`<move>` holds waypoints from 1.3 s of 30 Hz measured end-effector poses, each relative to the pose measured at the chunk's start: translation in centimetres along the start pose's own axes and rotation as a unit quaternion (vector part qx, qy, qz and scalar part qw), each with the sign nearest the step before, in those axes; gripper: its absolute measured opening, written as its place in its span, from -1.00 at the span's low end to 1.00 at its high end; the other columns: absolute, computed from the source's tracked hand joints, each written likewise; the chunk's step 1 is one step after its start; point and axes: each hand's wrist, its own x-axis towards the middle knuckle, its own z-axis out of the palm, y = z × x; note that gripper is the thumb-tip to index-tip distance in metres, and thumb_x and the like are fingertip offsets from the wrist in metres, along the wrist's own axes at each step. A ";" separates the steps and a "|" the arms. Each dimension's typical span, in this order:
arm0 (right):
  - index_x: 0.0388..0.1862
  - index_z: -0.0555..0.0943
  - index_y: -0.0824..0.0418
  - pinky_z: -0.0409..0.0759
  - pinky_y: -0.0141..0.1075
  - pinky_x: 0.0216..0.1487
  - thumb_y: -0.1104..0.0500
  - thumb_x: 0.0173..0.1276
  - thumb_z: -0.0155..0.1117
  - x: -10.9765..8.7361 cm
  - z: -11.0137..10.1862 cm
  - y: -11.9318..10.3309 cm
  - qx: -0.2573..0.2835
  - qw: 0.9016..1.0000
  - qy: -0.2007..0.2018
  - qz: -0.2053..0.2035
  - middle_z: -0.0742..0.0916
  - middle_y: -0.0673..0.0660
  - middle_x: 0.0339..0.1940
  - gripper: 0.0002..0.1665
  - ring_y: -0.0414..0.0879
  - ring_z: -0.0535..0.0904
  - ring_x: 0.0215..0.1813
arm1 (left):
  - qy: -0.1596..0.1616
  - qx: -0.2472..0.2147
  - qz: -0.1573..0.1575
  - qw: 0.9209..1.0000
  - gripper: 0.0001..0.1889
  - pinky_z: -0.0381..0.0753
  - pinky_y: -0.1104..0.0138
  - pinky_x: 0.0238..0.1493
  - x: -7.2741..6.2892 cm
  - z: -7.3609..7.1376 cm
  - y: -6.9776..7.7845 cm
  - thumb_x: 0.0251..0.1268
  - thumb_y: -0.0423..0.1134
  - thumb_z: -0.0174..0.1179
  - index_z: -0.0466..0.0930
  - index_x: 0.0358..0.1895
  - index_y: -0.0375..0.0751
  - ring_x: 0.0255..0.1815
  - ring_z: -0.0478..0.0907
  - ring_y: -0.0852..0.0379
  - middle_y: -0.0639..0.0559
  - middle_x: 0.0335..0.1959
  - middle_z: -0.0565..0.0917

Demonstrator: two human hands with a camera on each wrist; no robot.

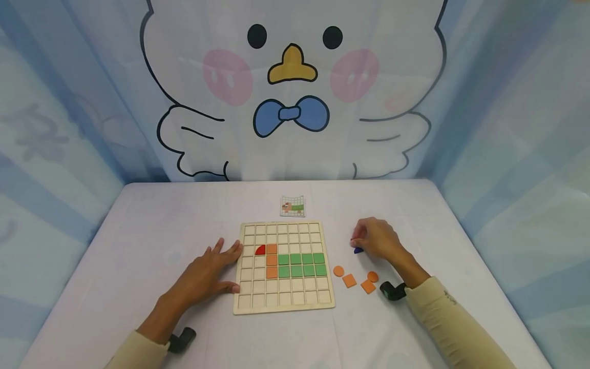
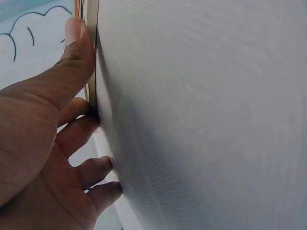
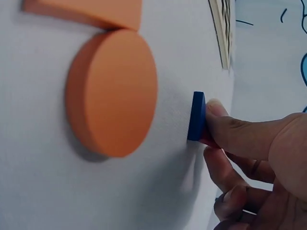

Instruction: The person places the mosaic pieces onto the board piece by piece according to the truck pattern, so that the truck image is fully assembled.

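Note:
A wooden grid board (image 1: pixel 284 309) lies on the table, holding green squares (image 1: pixel 308 264), a column of orange squares (image 1: pixel 272 260) and a red quarter-circle piece (image 1: pixel 260 249). Against its left edge rests my left hand (image 1: pixel 203 274), fingers spread, thumb and index finger touching the rim. To the right of the board, my right hand (image 1: pixel 375 238) pinches a small red piece (image 3: pixel 209 140) between thumb and finger; most of it is hidden. A dark blue piece (image 3: pixel 196 117) is right beside the thumb tip; whether the fingers also hold it, I cannot tell.
Two orange round pieces (image 1: pixel 338 271) and two orange squares (image 1: pixel 349 280) lie between the board and my right wrist. Behind the board is a small picture card (image 1: pixel 292 206) with a grid pattern. A printed curtain (image 1: pixel 290 154) hangs beyond the table's back edge.

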 end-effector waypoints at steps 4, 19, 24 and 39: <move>-0.24 0.72 0.06 0.53 -0.26 -0.27 0.13 0.34 0.59 0.1 -0.1 -0.1 0.015 1.000 -0.011 -0.015 0.72 0.05 -0.37 -0.84 -0.05 0.57 -0.32 | 0.000 0.001 0.002 1.000 0.12 0.39 -0.47 0.41 0.1 0.0 -0.1 0.01 0.10 0.62 0.25 0.67 -0.05 0.63 0.15 -0.62 -0.11 0.68 0.29; -0.29 0.64 -0.03 0.41 -0.29 -0.38 0.06 0.28 0.64 -0.2 0.6 -5.0 0.095 0.988 0.032 -0.122 0.78 -0.06 -0.37 -0.74 -0.11 0.50 -0.41 | -0.002 -0.003 0.001 1.000 0.13 0.35 -0.47 0.44 0.4 0.1 -0.2 0.00 0.07 0.63 0.23 0.68 -0.05 0.67 0.10 -0.55 -0.11 0.69 0.27; -0.35 0.65 -0.03 0.39 -0.29 -0.34 0.02 0.25 0.64 -0.6 1.4 -8.0 0.119 0.981 0.020 -0.152 0.77 -0.11 -0.38 -0.74 -0.14 0.54 -0.34 | -0.001 -0.004 0.007 1.000 0.12 0.36 -0.46 0.44 0.3 0.1 -0.2 0.01 0.07 0.63 0.25 0.67 -0.06 0.69 0.09 -0.51 -0.10 0.69 0.28; -0.37 0.68 -0.09 0.47 -0.36 -0.32 0.07 0.29 0.64 -0.6 5.6 -14.8 0.142 0.962 -0.038 -0.228 0.74 -0.19 -0.44 -0.78 -0.28 0.58 -0.38 | -0.004 -0.006 0.012 1.000 0.10 0.37 -0.48 0.42 0.2 -0.1 -0.2 0.03 0.08 0.62 0.26 0.67 -0.07 0.66 0.12 -0.55 -0.11 0.68 0.30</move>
